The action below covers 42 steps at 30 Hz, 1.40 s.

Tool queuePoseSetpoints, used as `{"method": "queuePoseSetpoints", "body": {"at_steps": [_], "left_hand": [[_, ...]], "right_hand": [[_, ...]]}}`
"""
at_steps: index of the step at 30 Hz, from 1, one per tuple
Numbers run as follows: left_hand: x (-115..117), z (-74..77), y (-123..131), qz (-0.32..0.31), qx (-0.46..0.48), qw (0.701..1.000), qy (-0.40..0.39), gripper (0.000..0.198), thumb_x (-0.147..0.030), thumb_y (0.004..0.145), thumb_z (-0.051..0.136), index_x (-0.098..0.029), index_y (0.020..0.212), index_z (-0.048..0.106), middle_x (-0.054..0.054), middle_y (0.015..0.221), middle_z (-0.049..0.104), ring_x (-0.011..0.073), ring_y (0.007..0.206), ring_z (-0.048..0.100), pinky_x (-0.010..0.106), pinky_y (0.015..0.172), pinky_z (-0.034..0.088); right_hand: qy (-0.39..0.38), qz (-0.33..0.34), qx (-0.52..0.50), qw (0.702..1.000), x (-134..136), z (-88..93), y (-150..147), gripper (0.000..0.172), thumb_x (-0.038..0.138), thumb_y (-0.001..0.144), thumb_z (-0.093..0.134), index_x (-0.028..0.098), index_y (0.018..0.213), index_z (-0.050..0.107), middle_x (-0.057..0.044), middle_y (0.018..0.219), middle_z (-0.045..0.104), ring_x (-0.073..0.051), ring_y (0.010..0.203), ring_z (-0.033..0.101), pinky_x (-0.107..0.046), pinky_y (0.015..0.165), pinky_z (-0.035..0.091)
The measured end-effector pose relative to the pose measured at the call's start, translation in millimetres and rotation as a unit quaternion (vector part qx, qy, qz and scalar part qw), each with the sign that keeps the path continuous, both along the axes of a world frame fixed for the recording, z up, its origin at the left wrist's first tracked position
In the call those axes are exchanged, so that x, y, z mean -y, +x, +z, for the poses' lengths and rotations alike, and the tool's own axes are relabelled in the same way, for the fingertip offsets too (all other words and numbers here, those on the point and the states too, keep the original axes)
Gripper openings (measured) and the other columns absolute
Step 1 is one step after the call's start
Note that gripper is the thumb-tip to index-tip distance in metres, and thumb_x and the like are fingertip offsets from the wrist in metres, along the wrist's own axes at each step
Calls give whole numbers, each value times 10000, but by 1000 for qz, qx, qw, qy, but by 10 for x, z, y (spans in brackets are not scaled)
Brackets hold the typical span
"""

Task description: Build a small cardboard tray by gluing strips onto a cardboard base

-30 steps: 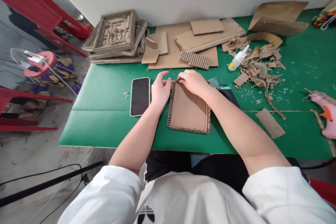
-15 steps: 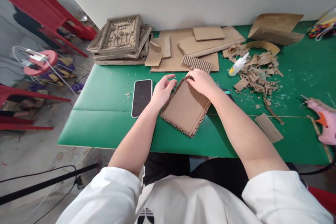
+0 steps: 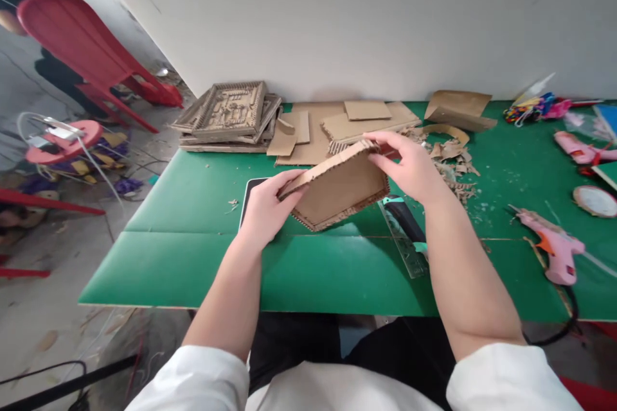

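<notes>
Between my two hands a shallow cardboard tray [image 3: 342, 189] with a corrugated rim is held tilted above the green table. My left hand [image 3: 270, 205] pinches its left corner, thumb inside and fingers behind. At the upper right corner my right hand [image 3: 402, 164] grips the rim. Partly covered by my left hand, a phone [image 3: 248, 196] lies on the table. Below my right hand are a black and teal utility knife [image 3: 405, 219] and a clear ruler [image 3: 402, 247]. A ridged cardboard piece [image 3: 337, 146] shows behind the tray.
Stacked cardboard frames [image 3: 231, 112] stand at the back left beside flat cardboard sheets [image 3: 313, 125]. Cardboard scraps [image 3: 456, 167] lie to the right. Farther right are a pink glue gun [image 3: 552, 244], a tape roll [image 3: 595, 200] and the green table's [image 3: 168, 270] far items.
The tray has been lifted off the table and tilted. My left hand, free before, now grips its left corner. The view has shifted, showing the utility knife and more of the table's right side.
</notes>
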State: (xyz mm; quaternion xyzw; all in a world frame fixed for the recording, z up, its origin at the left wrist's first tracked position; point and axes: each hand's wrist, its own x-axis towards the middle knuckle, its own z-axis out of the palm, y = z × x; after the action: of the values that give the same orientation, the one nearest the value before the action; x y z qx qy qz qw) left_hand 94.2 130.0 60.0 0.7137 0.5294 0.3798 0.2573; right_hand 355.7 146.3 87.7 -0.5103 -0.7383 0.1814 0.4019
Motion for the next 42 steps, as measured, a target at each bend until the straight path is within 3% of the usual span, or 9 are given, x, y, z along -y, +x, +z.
{"method": "queuePoseSetpoints", "body": {"at_steps": [4, 9, 17, 28, 31, 34, 36, 38, 42], "left_hand": [[329, 210, -84, -44, -113, 980, 156, 283, -144, 785, 539, -235, 1023, 663, -14, 918, 702, 143, 816, 644, 222, 734, 492], [552, 170, -47, -115, -169, 956, 208, 244, -95, 820, 492, -185, 1001, 629, 14, 892, 698, 132, 803, 652, 211, 734, 502], [584, 85, 6, -121, -202, 942, 240, 189, -109, 849, 488, -165, 977, 615, 28, 857, 698, 146, 767, 658, 235, 684, 513], [593, 65, 24, -119, -212, 936, 253, 192, -100, 844, 459, -180, 928, 612, 16, 820, 710, 142, 716, 664, 239, 631, 514], [628, 48, 38, -105, -195, 936, 273, 180, -83, 821, 501, -184, 918, 615, 11, 807, 713, 134, 698, 663, 227, 635, 515], [698, 37, 99, -24, -155, 932, 326, 212, -47, 772, 573, -177, 933, 619, 19, 806, 708, 131, 700, 655, 220, 673, 516], [753, 37, 186, 49, -125, 924, 359, 268, -26, 743, 602, -176, 965, 622, 31, 823, 704, 139, 726, 654, 226, 702, 517], [810, 40, 307, 75, -103, 918, 375, 309, -23, 740, 603, -183, 1004, 621, 39, 856, 703, 150, 769, 659, 243, 734, 521], [948, 23, 561, 44, -131, 929, 342, 409, -107, 785, 622, -201, 1180, 568, 80, 1021, 695, 202, 964, 653, 322, 878, 498]], "right_hand": [[21, 26, 35, 999, 455, 33, 118, 291, 272, 847, 614, 280, 1138, 607, -17, 1098, 672, -170, 929, 643, -317, 837, 523], [23, 32, 62, 997, 820, -155, 178, 404, 305, 829, 649, 282, 1220, 549, -42, 1132, 661, -183, 1019, 632, -319, 865, 525], [184, 69, 135, 971, 819, -155, 62, 224, 175, 855, 600, 211, 1073, 642, -74, 922, 683, -183, 882, 635, -343, 770, 543], [207, 62, 159, 963, 824, -185, 23, 202, 89, 845, 566, 195, 999, 642, -59, 862, 670, -176, 833, 629, -342, 740, 537], [192, 33, 153, 969, 899, -142, 36, 207, 138, 828, 610, 242, 1002, 651, -59, 953, 677, -218, 993, 622, -409, 868, 521], [189, -111, 56, 974, 1061, -145, -49, 295, 254, 770, 705, 271, 1058, 644, -68, 1091, 659, -263, 1135, 568, -465, 979, 459], [107, -178, -103, 973, 1154, -189, -195, 264, 304, 800, 674, 274, 1060, 638, -53, 1059, 669, -218, 1009, 628, -411, 913, 504], [-97, -80, -270, 954, 1186, -243, -385, 308, 425, 820, 627, 271, 1087, 619, -54, 1070, 684, -201, 927, 663, -369, 801, 555], [-201, -20, -500, 842, 1086, -260, -662, 421, 534, 692, 703, 252, 989, 608, -38, 929, 716, -192, 857, 680, -337, 762, 565]]}}
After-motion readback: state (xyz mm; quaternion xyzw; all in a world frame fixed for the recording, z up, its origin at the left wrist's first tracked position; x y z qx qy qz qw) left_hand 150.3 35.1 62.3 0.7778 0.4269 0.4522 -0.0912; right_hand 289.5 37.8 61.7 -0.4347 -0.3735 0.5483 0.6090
